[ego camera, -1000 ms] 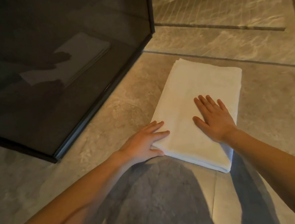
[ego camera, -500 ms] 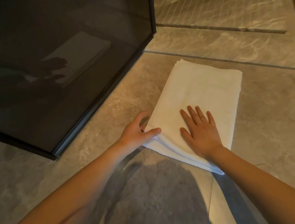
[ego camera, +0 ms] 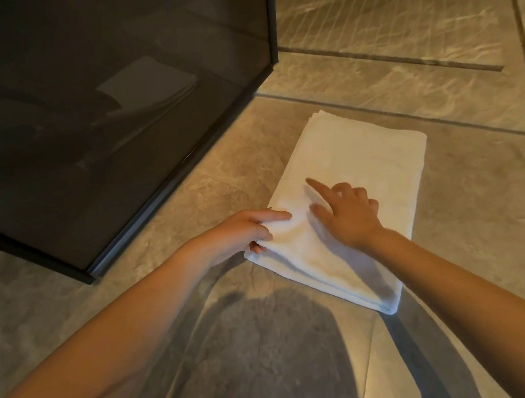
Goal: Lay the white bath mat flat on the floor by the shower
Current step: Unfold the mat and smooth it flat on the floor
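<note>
While still folded, the white bath mat (ego camera: pixel 353 190) lies on the stone floor (ego camera: pixel 488 230) beside the dark glass shower panel (ego camera: pixel 109 120).
Left hand (ego camera: pixel 243 236) pinches its near-left edge; right hand (ego camera: pixel 349 215) rests on top, index finger extended, other fingers curled.

I can read no text, label, brand, number or sign anywhere in my view. The white bath mat (ego camera: pixel 352 163) at about one o'clock from centre shows only plain folded cloth, and the dark glass shower panel (ego camera: pixel 99 104) at ten o'clock carries nothing but a dim reflection. The stone floor tiles (ego camera: pixel 482 214) at three o'clock show veining only, no markings.
</note>
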`<state>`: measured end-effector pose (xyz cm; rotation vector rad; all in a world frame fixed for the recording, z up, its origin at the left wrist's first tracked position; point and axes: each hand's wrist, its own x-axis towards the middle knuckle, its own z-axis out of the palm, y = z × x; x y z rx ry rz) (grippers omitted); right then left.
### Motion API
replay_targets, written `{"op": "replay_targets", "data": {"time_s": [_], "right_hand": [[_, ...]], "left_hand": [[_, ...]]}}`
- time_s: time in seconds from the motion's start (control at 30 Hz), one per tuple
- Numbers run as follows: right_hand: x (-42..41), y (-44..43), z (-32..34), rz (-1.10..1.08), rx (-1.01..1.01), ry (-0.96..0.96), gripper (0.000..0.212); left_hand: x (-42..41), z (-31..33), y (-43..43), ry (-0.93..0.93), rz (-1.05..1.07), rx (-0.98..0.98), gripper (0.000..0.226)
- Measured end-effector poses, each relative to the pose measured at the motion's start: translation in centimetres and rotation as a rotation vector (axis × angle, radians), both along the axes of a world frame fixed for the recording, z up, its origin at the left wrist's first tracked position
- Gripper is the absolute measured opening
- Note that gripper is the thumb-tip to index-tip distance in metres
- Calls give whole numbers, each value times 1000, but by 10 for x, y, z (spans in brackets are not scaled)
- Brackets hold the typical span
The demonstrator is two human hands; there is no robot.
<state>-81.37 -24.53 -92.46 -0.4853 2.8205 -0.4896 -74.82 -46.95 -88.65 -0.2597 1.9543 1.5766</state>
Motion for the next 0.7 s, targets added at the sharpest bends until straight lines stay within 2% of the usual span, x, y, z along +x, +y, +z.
{"op": "replay_targets", "data": {"time_s": [0.1,0.13,0.23,0.3,0.4,0.47,0.57,0.7], "right_hand": [[-42,-31,42,92,-195,-235,46],[-51,-43,52,146,-158,-292,46],[-66,-72,73,253,202,-338,46],[-75,-74,81,184,318,-302,36],[-90,-60,80,75,263,-345,16],[-100,-46,79,46,160,-405,12],[-106,-17,80,-96,-130,-448,50],[-96,24,83,-75,-392,-412,75]], "left_hand": [[-3,10,11,59,-34,-45,52],[-5,13,15,83,-56,-71,53],[-7,19,24,127,-117,-107,56],[-7,21,28,140,-144,-110,57],[-4,24,32,147,-135,-59,58],[-4,25,34,121,-104,43,58],[-6,25,39,44,-40,232,58],[-13,27,52,-106,58,568,56]]}}
